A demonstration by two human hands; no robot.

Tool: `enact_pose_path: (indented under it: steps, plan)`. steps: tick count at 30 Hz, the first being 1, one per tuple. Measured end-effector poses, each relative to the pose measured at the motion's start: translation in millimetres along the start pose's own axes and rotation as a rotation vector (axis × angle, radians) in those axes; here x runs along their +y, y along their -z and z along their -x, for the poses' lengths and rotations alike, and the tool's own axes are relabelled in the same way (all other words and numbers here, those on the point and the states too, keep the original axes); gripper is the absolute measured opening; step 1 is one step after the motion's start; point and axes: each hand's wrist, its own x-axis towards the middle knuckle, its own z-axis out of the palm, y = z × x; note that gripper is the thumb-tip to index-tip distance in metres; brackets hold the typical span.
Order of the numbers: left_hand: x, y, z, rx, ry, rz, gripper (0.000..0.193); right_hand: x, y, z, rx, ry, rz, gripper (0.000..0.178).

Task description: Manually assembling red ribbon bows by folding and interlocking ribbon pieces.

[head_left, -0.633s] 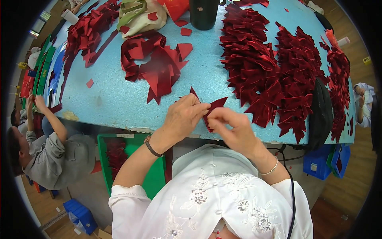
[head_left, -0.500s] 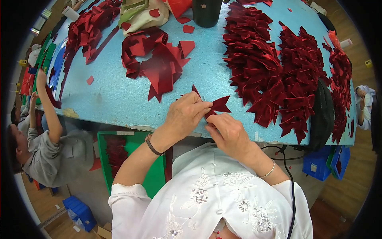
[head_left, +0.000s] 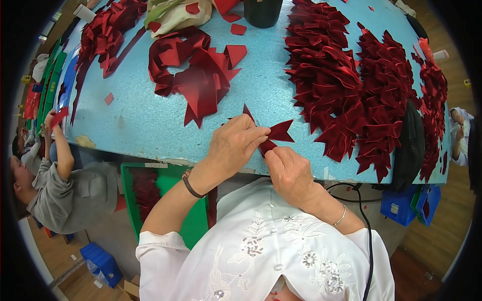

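Dark-red ribbon (head_left: 282,132) pinched near table (head_left: 135,133) edge

Left hand (head_left: 232,144) clamps its middle in the fingertips, just inside the near edge; right hand (head_left: 291,174) grips its lower tail. Steady left pressure should stop folds slipping. Bow rows (head_left: 326,75) and a black bag (head_left: 405,150) crowd toward the right edge; a ribbon heap (head_left: 208,83) lies beyond.

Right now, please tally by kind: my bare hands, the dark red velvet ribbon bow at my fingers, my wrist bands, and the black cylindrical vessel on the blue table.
Bare left hand and right hand: 2
Dark red velvet ribbon bow: 1
Dark wrist strap and thin silver bangle: 2
Black cylindrical vessel: 1
Total: 6
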Motion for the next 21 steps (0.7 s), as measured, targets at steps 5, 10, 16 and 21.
enact_pose_path:
  steps: [5, 10, 16, 21]
  plan:
    - [-0.1, -0.9, 0.9, 0.028, -0.03, -0.013, 0.017, -0.9, 2.4, 0.3, -0.019, 0.095, 0.029, 0.018]
    - [6.5, 7.8, 0.5, -0.041, -0.017, 0.004, 0.028, -11.6, 10.8, 7.7, -0.042, -0.028, 0.039, 0.02]
    - [3.4, 14.0, 2.6, -0.131, -0.03, 0.037, 0.042, -11.5, 17.5, 5.6, -0.063, -0.176, -0.041, 0.019]
    - [3.5, 14.4, 1.4, -0.134, -0.033, 0.074, 0.046, 0.8, 33.8, 11.0, -0.091, -0.269, -0.126, 0.013]
